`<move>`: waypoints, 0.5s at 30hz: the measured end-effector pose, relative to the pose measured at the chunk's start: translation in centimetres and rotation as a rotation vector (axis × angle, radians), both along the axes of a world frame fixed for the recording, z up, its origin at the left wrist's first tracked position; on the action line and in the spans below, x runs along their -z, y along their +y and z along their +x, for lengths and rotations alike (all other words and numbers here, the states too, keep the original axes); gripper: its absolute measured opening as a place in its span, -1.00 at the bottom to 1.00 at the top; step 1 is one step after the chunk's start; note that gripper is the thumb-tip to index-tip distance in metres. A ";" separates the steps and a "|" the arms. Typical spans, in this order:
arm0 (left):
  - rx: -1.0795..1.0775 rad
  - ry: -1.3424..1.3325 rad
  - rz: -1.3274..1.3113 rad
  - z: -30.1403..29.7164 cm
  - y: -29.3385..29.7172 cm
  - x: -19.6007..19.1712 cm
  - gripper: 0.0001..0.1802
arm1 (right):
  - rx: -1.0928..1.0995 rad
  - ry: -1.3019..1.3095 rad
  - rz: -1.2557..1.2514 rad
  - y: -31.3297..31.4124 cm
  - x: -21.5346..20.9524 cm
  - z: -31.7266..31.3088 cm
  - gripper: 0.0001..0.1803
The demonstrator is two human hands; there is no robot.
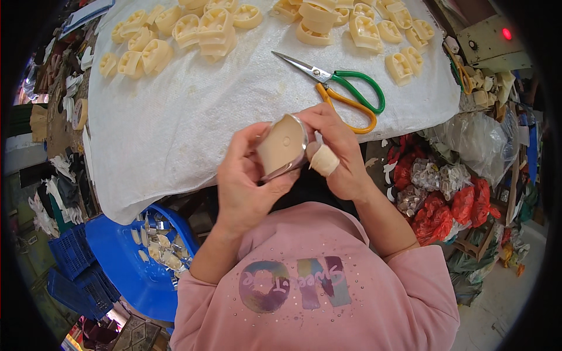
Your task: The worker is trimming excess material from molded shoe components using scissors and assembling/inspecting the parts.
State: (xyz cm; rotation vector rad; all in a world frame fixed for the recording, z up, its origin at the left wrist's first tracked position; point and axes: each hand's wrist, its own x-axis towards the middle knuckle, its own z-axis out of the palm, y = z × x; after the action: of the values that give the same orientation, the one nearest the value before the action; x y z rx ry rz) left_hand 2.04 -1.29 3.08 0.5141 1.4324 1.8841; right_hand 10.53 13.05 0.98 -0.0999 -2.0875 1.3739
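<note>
Held above my lap, just off the table's near edge, is a curved cream piece with a shiny silver rim (282, 146) and a small round mark on its face. My left hand (239, 181) is closed round its left and lower side. The fingers of my right hand (344, 153) pinch its right edge; what the fingertips do behind it is hidden. A cream wrap (324, 160) covers one finger of the right hand. Scissors (328, 82) with one green and one orange handle lie partly spread on the white cloth (175, 128), just beyond my right hand.
Several hollow cream plastic pieces (216, 32) cluster along the table's far side, left and right (366, 32). A blue basin (123, 257) with cream and silver pieces stands lower left. Red plastic bags (436, 219) and clear bags lie right. A box with a red light (489, 44) is far right.
</note>
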 end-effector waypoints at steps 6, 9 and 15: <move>0.074 0.598 -0.260 -1.2 -0.6 -0.4 -0.43 | -0.196 -0.439 -0.827 1.9 -0.9 0.0 -0.75; 0.097 0.735 -0.247 -0.9 -0.5 -0.9 -0.42 | -0.343 -0.432 -0.798 2.7 -1.5 0.3 -0.80; 0.038 0.661 -0.203 -0.3 -0.2 0.5 -0.39 | -0.150 -0.496 -0.208 1.7 -2.0 0.7 -0.73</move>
State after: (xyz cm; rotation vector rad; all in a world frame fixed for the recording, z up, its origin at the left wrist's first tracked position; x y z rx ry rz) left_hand 1.74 -1.45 2.59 1.1213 1.9829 1.5749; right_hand 11.27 14.74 3.01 -0.4159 -2.3763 1.7985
